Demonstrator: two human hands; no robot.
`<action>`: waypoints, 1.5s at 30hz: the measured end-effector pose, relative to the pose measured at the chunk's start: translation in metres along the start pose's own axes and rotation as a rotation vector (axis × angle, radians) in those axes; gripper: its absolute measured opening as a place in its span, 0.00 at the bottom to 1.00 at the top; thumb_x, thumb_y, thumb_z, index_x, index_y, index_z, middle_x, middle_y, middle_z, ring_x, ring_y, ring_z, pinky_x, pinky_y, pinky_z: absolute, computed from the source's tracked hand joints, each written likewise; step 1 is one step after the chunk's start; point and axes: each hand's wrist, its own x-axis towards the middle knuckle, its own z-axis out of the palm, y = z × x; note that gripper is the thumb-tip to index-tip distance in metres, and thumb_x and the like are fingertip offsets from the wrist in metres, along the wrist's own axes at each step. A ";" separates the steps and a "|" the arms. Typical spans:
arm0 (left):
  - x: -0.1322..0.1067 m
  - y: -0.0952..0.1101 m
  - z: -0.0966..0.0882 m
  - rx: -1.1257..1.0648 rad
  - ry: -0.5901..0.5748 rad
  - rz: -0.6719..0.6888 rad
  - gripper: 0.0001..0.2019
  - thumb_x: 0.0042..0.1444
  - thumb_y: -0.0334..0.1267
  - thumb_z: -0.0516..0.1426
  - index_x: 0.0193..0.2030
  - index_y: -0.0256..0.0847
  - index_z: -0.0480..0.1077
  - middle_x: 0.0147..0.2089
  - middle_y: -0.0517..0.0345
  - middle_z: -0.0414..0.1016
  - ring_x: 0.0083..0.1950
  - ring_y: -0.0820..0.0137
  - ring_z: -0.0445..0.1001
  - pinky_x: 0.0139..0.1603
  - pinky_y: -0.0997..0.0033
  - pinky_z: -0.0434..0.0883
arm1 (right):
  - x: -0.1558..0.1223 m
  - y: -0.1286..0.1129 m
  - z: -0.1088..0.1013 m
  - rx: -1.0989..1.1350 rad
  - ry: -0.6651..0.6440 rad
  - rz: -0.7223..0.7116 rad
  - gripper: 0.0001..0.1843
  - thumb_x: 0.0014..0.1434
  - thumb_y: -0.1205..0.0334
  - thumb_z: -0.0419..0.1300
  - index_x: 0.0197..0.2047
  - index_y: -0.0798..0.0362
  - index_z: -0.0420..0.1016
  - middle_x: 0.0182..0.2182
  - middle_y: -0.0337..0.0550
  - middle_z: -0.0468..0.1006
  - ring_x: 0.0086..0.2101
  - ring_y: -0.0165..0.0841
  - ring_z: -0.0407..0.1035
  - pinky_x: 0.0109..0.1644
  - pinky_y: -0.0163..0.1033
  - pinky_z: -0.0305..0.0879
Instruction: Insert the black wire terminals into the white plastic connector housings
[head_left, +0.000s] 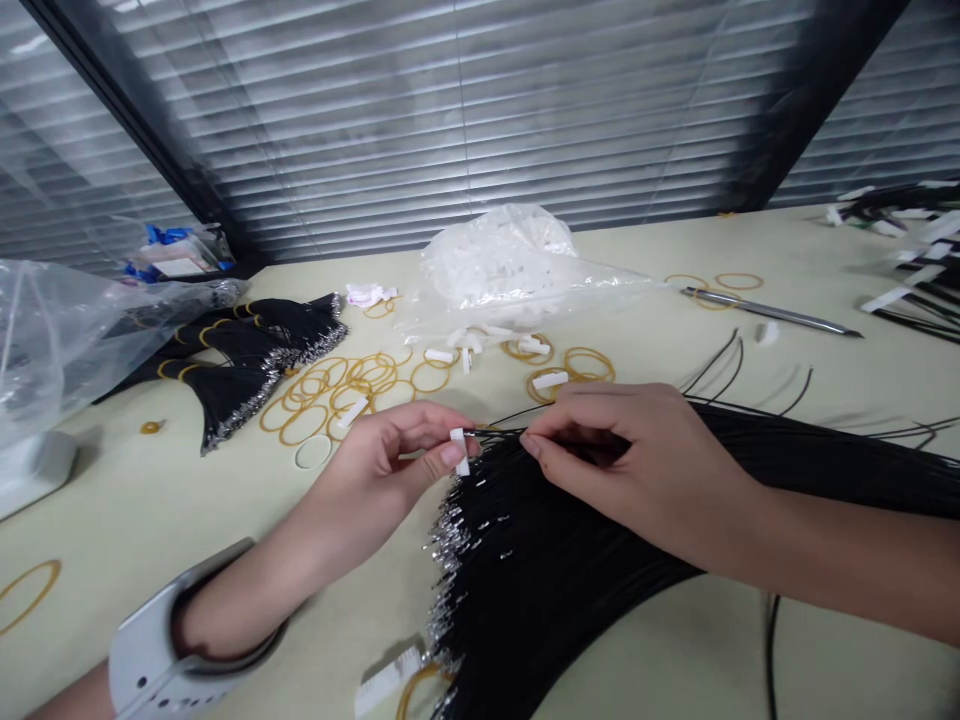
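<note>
Pinched in our left hand (397, 455), between thumb and fingers, is a small white connector (460, 452), its side facing our right hand (630, 450). On that hand, thumb and forefinger are closed on thin black wire (501, 433) leading to the connector, over the top edge of the bundle (577, 540); how many strands those fingertips hold, we cannot tell.

To do this well, we should hold the connector square to the wire and brace it from behind so that it cannot twist. A grip close to the wire's end ought to prevent buckling, and any pressure is better straight along the strand than slanted. Strands beside it could snag, so a little slack would help. The bundle's bright metal tips (446, 560) fan out just below our left fingers; a careless wrist there might tangle them. Bands (349, 385) and loose connectors (550, 380) lie beyond our hands on the table (360, 600).
</note>
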 end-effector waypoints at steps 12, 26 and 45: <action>-0.002 -0.001 0.001 0.107 0.028 0.081 0.06 0.52 0.36 0.55 0.37 0.40 0.69 0.33 0.64 0.73 0.34 0.83 0.69 0.34 0.89 0.65 | -0.001 -0.002 0.000 0.066 -0.054 -0.065 0.06 0.52 0.68 0.53 0.26 0.54 0.70 0.20 0.32 0.68 0.21 0.19 0.59 0.26 0.27 0.54; -0.005 0.001 0.005 0.150 0.025 0.072 0.05 0.51 0.34 0.55 0.36 0.40 0.70 0.32 0.64 0.72 0.32 0.82 0.69 0.30 0.88 0.65 | 0.000 0.001 0.003 0.014 -0.080 -0.074 0.06 0.54 0.66 0.52 0.28 0.55 0.68 0.22 0.33 0.67 0.23 0.20 0.58 0.28 0.28 0.53; -0.002 -0.001 0.004 0.212 0.041 0.095 0.09 0.54 0.38 0.53 0.40 0.40 0.68 0.36 0.59 0.73 0.35 0.77 0.69 0.32 0.81 0.66 | -0.004 0.011 0.008 -0.129 -0.087 -0.260 0.09 0.60 0.66 0.49 0.42 0.56 0.67 0.33 0.40 0.70 0.32 0.26 0.64 0.37 0.33 0.59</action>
